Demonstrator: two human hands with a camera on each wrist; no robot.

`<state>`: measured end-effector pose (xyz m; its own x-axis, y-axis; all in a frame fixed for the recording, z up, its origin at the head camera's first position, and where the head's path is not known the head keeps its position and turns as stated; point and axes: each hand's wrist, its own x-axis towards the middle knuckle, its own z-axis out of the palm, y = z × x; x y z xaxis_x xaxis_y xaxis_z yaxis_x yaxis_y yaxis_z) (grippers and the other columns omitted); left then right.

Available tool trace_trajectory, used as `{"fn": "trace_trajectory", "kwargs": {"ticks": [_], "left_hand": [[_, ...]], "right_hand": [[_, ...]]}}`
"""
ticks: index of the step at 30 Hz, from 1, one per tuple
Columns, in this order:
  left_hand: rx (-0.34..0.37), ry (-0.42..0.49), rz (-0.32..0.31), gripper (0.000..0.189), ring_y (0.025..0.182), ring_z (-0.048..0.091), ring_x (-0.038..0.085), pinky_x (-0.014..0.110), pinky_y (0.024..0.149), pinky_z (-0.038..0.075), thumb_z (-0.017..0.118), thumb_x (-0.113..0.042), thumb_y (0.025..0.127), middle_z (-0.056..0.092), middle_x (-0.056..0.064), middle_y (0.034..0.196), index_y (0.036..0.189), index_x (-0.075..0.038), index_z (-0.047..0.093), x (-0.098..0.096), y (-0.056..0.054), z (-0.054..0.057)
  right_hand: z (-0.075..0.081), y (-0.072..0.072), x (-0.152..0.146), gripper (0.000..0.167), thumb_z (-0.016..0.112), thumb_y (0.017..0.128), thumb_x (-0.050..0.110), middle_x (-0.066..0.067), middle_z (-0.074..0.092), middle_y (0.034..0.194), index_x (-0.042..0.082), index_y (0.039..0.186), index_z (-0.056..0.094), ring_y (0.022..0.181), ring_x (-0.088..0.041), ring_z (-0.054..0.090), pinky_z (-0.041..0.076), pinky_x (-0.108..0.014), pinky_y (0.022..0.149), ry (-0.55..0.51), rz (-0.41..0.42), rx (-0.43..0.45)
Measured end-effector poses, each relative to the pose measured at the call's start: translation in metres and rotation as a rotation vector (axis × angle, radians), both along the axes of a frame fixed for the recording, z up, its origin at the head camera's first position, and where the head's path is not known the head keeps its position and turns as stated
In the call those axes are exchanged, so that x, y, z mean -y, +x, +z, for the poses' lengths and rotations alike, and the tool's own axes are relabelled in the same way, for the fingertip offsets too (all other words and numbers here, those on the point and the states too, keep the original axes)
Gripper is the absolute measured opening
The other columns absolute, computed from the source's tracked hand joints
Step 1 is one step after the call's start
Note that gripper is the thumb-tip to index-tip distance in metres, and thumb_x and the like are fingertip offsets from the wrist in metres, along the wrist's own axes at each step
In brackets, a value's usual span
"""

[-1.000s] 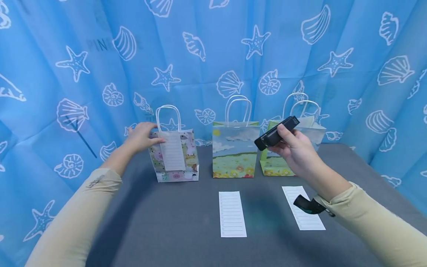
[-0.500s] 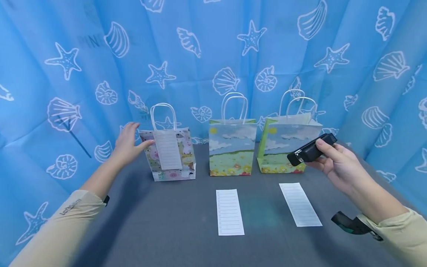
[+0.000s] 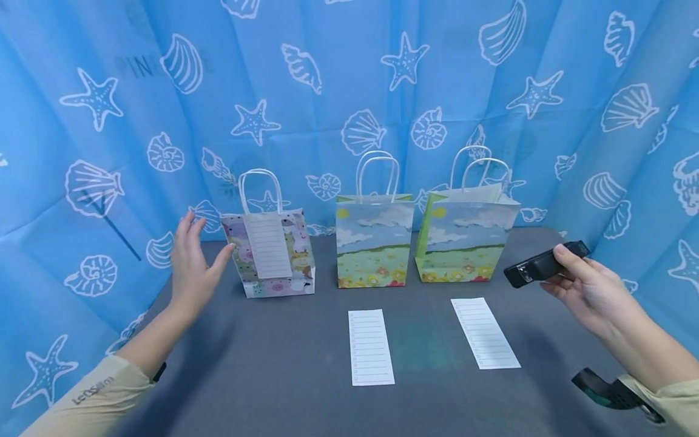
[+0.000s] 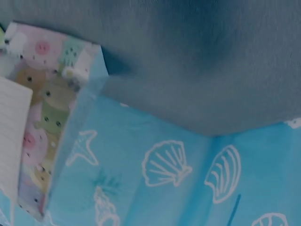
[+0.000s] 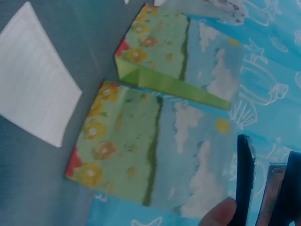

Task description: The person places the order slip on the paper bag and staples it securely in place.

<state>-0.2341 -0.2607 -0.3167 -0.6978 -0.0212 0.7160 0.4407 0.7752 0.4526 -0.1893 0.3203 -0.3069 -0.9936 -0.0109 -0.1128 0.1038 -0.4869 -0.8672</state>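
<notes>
My left hand (image 3: 193, 270) stands with spread fingers at the left side of an animal-print paper gift bag (image 3: 303, 255). Its thumb tip is at the bag's edge; I cannot tell if they touch. A lined paper slip (image 3: 269, 247) lies flat against that bag's front, below the white handle. Out to the right, my right hand (image 3: 595, 297) holds a black stapler (image 3: 546, 264) above the table, thumb on top. The right wrist view shows the stapler's (image 5: 244, 179) parted arms and my thumb. No left fingers appear in the left wrist view.
Two meadow-print gift bags (image 3: 374, 243) (image 3: 464, 240) stand upright at the middle and right. In front of them lie two lined slips (image 3: 371, 347) (image 3: 485, 332) on the grey table (image 3: 284, 370). A blue shell-print curtain (image 3: 327, 79) hangs behind.
The left hand has drawn back leftward from the animal-print bag, its fingers spreading. The right hand has carried the stapler right and down, away from the meadow-print bags. The slip stays on the bag.
</notes>
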Motion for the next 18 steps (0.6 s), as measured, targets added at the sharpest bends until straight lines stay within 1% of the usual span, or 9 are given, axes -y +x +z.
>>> {"fn": "trace_trajectory", "kwargs": {"ticks": [2,5,7,12,15,17,18], "left_hand": [[-0.009,-0.018,-0.026,0.062,0.142,0.017,0.045,0.064,0.11,0.015,0.066,-0.013,0.091,0.023,0.029,0.151,0.138,0.013,0.036,-0.003,0.005,-0.004],[0.023,-0.026,-0.055,0.061,0.142,0.016,0.044,0.064,0.109,0.016,0.066,-0.009,0.09,0.023,0.029,0.151,0.138,0.013,0.036,-0.008,0.012,-0.007],[0.045,-0.02,-0.061,0.061,0.142,0.017,0.044,0.063,0.109,0.017,0.067,-0.008,0.091,0.023,0.028,0.152,0.139,0.012,0.036,-0.01,0.015,-0.01],[0.078,-0.004,-0.069,0.059,0.143,0.015,0.044,0.064,0.109,0.016,0.067,-0.006,0.091,0.024,0.028,0.151,0.138,0.012,0.037,-0.017,0.024,-0.017],[0.099,-0.018,-0.082,0.059,0.143,0.013,0.044,0.068,0.107,0.015,0.068,-0.007,0.09,0.024,0.028,0.151,0.138,0.011,0.037,-0.023,0.03,-0.022],[0.114,-0.027,-0.095,0.059,0.143,0.013,0.044,0.069,0.106,0.016,0.068,-0.008,0.09,0.024,0.027,0.152,0.138,0.01,0.037,-0.027,0.033,-0.025],[0.123,-0.024,-0.103,0.059,0.143,0.013,0.044,0.07,0.105,0.016,0.068,-0.008,0.091,0.024,0.027,0.152,0.138,0.01,0.037,-0.029,0.035,-0.026]], "right_hand": [[-0.004,0.001,-0.005,0.029,0.05,0.101,0.017,0.003,0.056,0.098,0.016,0.123,0.03,0.083,-0.013,0.063,0.052,-0.028,0.073,-0.02,-0.006,0.024],[-0.009,0.002,-0.011,0.033,0.051,0.101,0.017,0.006,0.048,0.107,0.019,0.124,0.029,0.083,-0.011,0.064,0.053,-0.027,0.076,-0.022,-0.031,0.064],[-0.012,0.003,-0.015,0.035,0.052,0.1,0.017,0.007,0.043,0.111,0.021,0.125,0.029,0.082,-0.01,0.065,0.054,-0.027,0.077,-0.032,-0.045,0.088],[-0.019,0.004,-0.022,0.038,0.052,0.1,0.013,0.006,0.042,0.111,0.025,0.126,0.027,0.082,-0.012,0.067,0.055,-0.03,0.08,-0.064,-0.066,0.091],[-0.022,0.006,-0.024,0.04,0.052,0.1,0.011,0.005,0.045,0.108,0.026,0.125,0.026,0.083,-0.012,0.067,0.055,-0.031,0.079,-0.073,-0.079,0.082],[-0.024,0.007,-0.025,0.036,0.052,0.1,0.009,0.004,0.05,0.103,0.024,0.123,0.029,0.083,-0.012,0.067,0.056,-0.032,0.077,-0.083,-0.082,0.072],[-0.025,0.007,-0.025,0.034,0.052,0.099,0.009,0.003,0.053,0.098,0.022,0.122,0.031,0.082,-0.012,0.067,0.056,-0.032,0.076,-0.088,-0.084,0.07]]}}
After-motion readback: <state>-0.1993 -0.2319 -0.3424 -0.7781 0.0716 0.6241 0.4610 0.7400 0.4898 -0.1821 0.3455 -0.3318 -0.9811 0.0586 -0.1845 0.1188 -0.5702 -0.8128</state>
